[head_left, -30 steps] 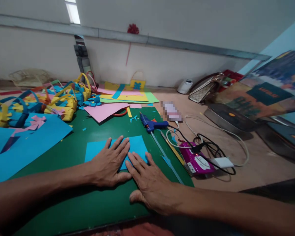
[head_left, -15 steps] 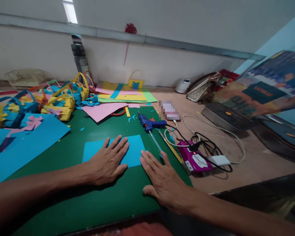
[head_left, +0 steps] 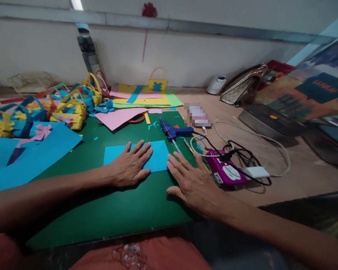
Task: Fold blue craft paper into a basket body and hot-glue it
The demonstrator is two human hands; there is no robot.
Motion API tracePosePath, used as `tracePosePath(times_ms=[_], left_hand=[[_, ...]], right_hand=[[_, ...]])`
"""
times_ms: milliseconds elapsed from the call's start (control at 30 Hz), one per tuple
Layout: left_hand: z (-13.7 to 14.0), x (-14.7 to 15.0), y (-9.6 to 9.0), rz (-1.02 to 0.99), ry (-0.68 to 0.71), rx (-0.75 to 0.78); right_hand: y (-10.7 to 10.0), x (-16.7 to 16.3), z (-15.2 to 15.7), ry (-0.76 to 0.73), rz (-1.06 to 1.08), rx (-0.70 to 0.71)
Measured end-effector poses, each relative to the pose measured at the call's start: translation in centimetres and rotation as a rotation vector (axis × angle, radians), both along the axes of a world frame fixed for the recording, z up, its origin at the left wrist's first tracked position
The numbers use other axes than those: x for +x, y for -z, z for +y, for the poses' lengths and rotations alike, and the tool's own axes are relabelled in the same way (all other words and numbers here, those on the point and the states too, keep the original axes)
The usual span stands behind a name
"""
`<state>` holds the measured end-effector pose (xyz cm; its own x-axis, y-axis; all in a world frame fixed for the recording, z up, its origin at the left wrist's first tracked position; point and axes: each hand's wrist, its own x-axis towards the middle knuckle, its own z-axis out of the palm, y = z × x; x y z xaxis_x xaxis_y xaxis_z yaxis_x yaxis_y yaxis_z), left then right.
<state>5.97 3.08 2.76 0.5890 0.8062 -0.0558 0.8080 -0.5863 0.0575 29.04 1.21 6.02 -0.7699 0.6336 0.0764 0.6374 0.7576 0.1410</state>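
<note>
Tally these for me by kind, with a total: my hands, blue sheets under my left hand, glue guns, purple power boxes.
Left hand and right hand: 2
Blue sheet under the left hand: 1
Glue gun: 1
Purple power box: 1
Total: 5

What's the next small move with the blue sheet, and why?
Probably slide the right hand left along the near edge of the blue sheet: that hand is by the near right corner, while the left hand lies on the sheet and could steady it.
</note>
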Motion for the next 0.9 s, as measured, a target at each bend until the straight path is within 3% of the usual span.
tracePosePath(times_ms=[233, 433, 700, 900], left_hand=[[0.3, 0.4, 0.0, -0.009, 0.012, 0.009], [0.3, 0.0, -0.1, -0.045, 0.045, -0.014], [0.4, -1.2, -0.9, -0.107, 0.383, -0.11], [0.4, -1.4, -0.8, -0.113, 0.449, -0.119]], right_hand=[[0.4, -2.8, 1.2, -0.118, 0.009, -0.132], [0.3, -2.7, 1.7, -0.034, -0.096, -0.342], [0.1, -1.3, 1.2, 0.003, -0.09, -0.386], [-0.1, -1.5, 1.3, 0.02, -0.082, -0.4]])
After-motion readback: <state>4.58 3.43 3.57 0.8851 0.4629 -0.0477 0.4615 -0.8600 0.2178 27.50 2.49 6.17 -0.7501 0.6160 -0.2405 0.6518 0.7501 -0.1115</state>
